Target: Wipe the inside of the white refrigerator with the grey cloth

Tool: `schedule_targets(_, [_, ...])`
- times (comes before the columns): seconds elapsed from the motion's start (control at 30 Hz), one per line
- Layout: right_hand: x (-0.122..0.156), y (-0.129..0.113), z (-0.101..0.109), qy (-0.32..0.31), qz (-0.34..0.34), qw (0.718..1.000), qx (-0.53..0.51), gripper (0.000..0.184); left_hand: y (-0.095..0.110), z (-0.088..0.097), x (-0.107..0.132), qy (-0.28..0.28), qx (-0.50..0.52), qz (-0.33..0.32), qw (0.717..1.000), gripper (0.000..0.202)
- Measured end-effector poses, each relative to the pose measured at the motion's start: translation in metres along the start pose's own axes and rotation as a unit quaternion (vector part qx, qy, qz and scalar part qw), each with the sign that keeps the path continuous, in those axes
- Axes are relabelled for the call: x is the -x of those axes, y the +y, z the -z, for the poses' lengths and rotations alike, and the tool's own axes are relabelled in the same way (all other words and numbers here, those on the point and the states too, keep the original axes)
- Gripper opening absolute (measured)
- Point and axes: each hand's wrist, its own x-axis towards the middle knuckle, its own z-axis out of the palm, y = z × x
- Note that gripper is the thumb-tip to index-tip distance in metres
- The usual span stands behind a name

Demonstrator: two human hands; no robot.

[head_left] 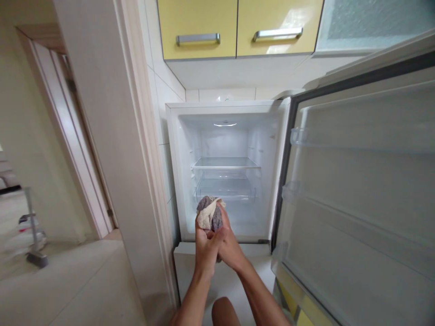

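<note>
A person's left hand point(204, 244) and right hand point(229, 242) close around a bunched grey-and-cream cloth point(207, 215) at a white refrigerator's point(174, 167) open front, door point(360, 194) swung right, glass shelf point(226, 162) farther in.

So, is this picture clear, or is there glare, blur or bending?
Head view throughout: glare whitens part of the right yellow cupboard door; fridge interior bright, its open door dimmer; broom at left blurred; door frame leaning, probably lens distortion; cloth slightly soft.
</note>
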Motion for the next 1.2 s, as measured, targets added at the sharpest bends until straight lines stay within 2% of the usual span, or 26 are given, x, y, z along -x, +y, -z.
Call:
schedule_targets(0.13, [-0.001,-0.012,0.016,-0.122,0.059,0.991,0.022,0.082,0.011,-0.004,0.000,0.039,0.013,0.016,0.999,0.079])
schedule_targets(0.27, [0.004,-0.032,0.033,-0.195,0.056,0.976,-0.073,0.088,0.021,0.001,-0.001,0.095,0.034,0.026,0.995,0.062])
schedule_targets(0.3, [0.006,-0.036,0.035,-0.191,0.051,0.973,-0.115,0.089,0.022,0.003,-0.003,0.118,0.040,0.031,0.992,0.059])
schedule_targets(0.37, [0.013,-0.042,0.037,-0.141,0.046,0.971,-0.188,0.081,0.025,0.009,-0.008,0.172,0.053,0.040,0.983,0.055])
schedule_targets(0.47, [0.022,-0.041,0.040,-0.012,0.033,0.975,-0.221,0.062,0.029,0.023,-0.015,0.238,0.070,0.029,0.968,0.057])
schedule_targets(0.53, [0.027,-0.033,0.043,0.056,0.010,0.973,-0.222,0.057,0.031,0.033,-0.018,0.259,0.082,0.016,0.962,0.056])
schedule_targets(0.63, [0.031,-0.020,0.045,0.091,-0.073,0.966,-0.230,0.063,0.032,0.048,-0.014,0.255,0.102,0.021,0.961,0.051])
schedule_targets(0.7, [0.034,-0.016,0.042,0.074,-0.151,0.956,-0.241,0.071,0.029,0.054,-0.008,0.239,0.108,0.040,0.964,0.052])
schedule_targets(0.77, [0.037,-0.019,0.036,0.038,-0.189,0.946,-0.262,0.074,0.025,0.057,-0.001,0.213,0.102,0.061,0.970,0.056])
schedule_targets(0.87, [0.043,-0.031,0.027,0.006,-0.161,0.947,-0.277,0.068,0.017,0.056,0.008,0.148,0.078,0.100,0.981,0.060])
schedule_targets(0.97, [0.049,-0.038,0.023,0.043,-0.141,0.961,-0.234,0.063,0.005,0.056,0.009,0.086,0.038,0.138,0.986,0.060])
schedule_targets(1.03, [0.052,-0.036,0.022,0.075,-0.138,0.969,-0.193,0.061,-0.005,0.056,0.007,0.059,-0.001,0.136,0.989,0.056])
schedule_targets(1.1, [0.054,-0.032,0.023,0.091,-0.133,0.974,-0.162,0.057,-0.018,0.058,0.004,0.059,-0.048,0.123,0.989,0.047])
schedule_targets(1.2, [0.056,-0.022,0.022,0.097,-0.136,0.976,-0.138,0.055,-0.036,0.058,0.003,0.130,-0.116,0.070,0.982,0.039])
